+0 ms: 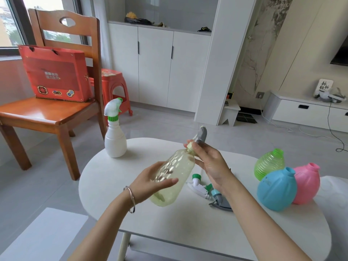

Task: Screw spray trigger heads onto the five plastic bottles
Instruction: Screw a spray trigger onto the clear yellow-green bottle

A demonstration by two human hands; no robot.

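Observation:
My left hand (150, 182) holds a clear yellowish dimpled bottle (174, 174) tilted above the white table (169, 223), its neck pointing up and away. At that neck my right hand (209, 162) grips the collar of a grey spray trigger head (201, 135). A white bottle (115, 140) with a white-and-green trigger head (113, 108) on it stands upright at the table's far left. Lying at the right are the green ribbed bottle (269, 162), the blue bottle (276, 189) and the pink bottle (307, 183), all with bare necks. Loose trigger heads (199, 187) lie under my right wrist.
A wooden chair (49, 113) carrying a red gift bag (56, 74) stands left of the table, with a red plastic stool (114, 85) behind it. White cabinets fill the back wall. A low white TV unit (305, 110) with trailing cables sits at the right.

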